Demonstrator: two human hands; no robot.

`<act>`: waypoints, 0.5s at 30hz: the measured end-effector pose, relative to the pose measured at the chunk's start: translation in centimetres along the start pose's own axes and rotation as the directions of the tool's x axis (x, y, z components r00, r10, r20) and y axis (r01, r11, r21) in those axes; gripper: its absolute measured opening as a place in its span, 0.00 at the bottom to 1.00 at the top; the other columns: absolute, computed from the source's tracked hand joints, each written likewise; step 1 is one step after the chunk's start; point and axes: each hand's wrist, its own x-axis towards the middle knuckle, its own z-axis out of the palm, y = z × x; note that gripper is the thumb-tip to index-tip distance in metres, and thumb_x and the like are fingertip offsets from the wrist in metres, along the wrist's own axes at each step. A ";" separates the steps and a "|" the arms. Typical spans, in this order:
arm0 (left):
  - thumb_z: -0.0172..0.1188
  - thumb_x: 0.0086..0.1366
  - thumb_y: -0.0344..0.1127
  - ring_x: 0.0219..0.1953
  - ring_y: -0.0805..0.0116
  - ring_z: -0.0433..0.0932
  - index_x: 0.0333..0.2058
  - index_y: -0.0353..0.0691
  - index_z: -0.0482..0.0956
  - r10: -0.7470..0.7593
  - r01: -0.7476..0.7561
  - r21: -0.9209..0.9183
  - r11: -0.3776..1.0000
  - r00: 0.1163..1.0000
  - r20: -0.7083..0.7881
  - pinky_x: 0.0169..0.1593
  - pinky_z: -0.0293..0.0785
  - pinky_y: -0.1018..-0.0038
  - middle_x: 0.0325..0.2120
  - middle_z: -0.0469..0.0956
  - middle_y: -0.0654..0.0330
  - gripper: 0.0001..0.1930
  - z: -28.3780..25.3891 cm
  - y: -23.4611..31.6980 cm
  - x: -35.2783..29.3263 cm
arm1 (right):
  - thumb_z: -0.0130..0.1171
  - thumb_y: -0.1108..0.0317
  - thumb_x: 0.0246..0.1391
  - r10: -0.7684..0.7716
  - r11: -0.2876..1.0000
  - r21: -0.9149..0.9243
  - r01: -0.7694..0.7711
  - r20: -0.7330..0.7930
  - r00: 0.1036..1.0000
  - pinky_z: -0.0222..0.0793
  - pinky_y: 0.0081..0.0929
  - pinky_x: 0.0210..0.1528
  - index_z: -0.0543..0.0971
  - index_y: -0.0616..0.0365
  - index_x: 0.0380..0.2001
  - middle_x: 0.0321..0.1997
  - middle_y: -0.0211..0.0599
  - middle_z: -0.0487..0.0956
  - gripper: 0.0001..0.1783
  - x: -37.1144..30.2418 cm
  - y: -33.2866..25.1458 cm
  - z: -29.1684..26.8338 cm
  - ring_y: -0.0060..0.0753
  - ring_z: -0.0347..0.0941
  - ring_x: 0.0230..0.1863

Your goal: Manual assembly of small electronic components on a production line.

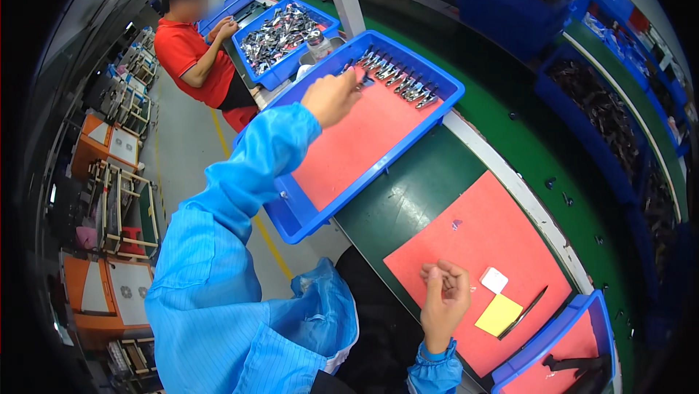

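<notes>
My left hand [332,98] reaches over a blue tray [388,159] lined with red sheet. Its fingertips are closed on a small dark metal part [366,81], which they mostly hide. Beside it, a row of silver-and-black metal parts [393,74] lies along the tray's far side. Low on the right, my right hand [445,303] hovers over a red mat [502,230], fingers loosely curled, thumb apart, nothing visible in it. A white block [494,280], a yellow note pad [498,315] and a black pen [526,312] lie close by.
Another blue tray [591,321] at the lower right holds black pieces. Beyond my tray stand a glass jar [318,45] and a blue bin of metal parts [280,36]. A person in red [191,59] works there. Blue crates [502,19] stand across the right side.
</notes>
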 end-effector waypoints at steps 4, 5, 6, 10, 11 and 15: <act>0.67 0.62 0.47 0.40 0.42 0.84 0.37 0.40 0.83 -0.147 0.146 0.010 0.989 0.987 0.070 0.45 0.79 0.48 0.34 0.85 0.44 0.15 3.3 -4.0 4.4 | 0.57 0.74 0.68 0.040 0.998 -0.050 -0.039 0.003 0.999 0.80 0.27 0.46 0.75 0.69 0.44 0.38 0.45 0.84 0.08 -0.6 2.0 -0.4 0.31 0.82 0.40; 0.68 0.61 0.48 0.41 0.42 0.84 0.36 0.40 0.84 -0.200 0.197 0.039 0.980 0.976 0.089 0.45 0.79 0.50 0.35 0.85 0.45 0.16 3.5 -4.1 5.2 | 0.57 0.74 0.68 0.038 0.997 -0.062 -0.037 0.004 0.999 0.80 0.27 0.45 0.75 0.69 0.44 0.38 0.45 0.84 0.08 -0.6 2.3 -0.4 0.31 0.82 0.39; 0.69 0.60 0.50 0.42 0.43 0.84 0.34 0.41 0.85 -0.253 0.247 0.071 0.966 0.962 0.106 0.46 0.79 0.51 0.35 0.85 0.45 0.17 3.8 -4.4 5.7 | 0.57 0.74 0.68 0.037 0.997 -0.063 -0.037 -0.002 0.999 0.80 0.27 0.45 0.75 0.69 0.44 0.38 0.45 0.84 0.08 -0.5 2.4 -0.4 0.31 0.82 0.39; 0.70 0.60 0.51 0.41 0.44 0.84 0.32 0.41 0.86 -0.258 0.259 -0.032 0.965 0.965 0.042 0.46 0.79 0.52 0.35 0.85 0.45 0.17 5.1 -6.2 6.6 | 0.57 0.73 0.68 0.039 0.994 -0.098 -0.040 -0.009 0.999 0.80 0.27 0.43 0.76 0.69 0.44 0.37 0.44 0.84 0.08 -0.3 2.6 -0.7 0.29 0.82 0.38; 0.70 0.60 0.51 0.41 0.44 0.84 0.32 0.41 0.86 -0.253 0.255 -0.035 0.966 0.966 0.046 0.46 0.79 0.52 0.35 0.85 0.45 0.17 5.1 -6.2 6.6 | 0.57 0.73 0.68 0.036 0.993 -0.112 -0.037 -0.011 0.999 0.81 0.27 0.43 0.76 0.69 0.44 0.37 0.44 0.84 0.08 -0.4 2.7 -0.8 0.29 0.82 0.39; 0.69 0.62 0.52 0.37 0.45 0.84 0.31 0.39 0.84 -0.252 0.250 -0.039 0.967 0.966 -0.063 0.41 0.78 0.56 0.30 0.85 0.47 0.19 5.3 -6.5 5.9 | 0.57 0.73 0.68 0.024 0.989 -0.144 -0.026 -0.010 1.000 0.81 0.27 0.43 0.76 0.69 0.44 0.37 0.44 0.84 0.08 -0.5 2.8 -0.9 0.29 0.82 0.39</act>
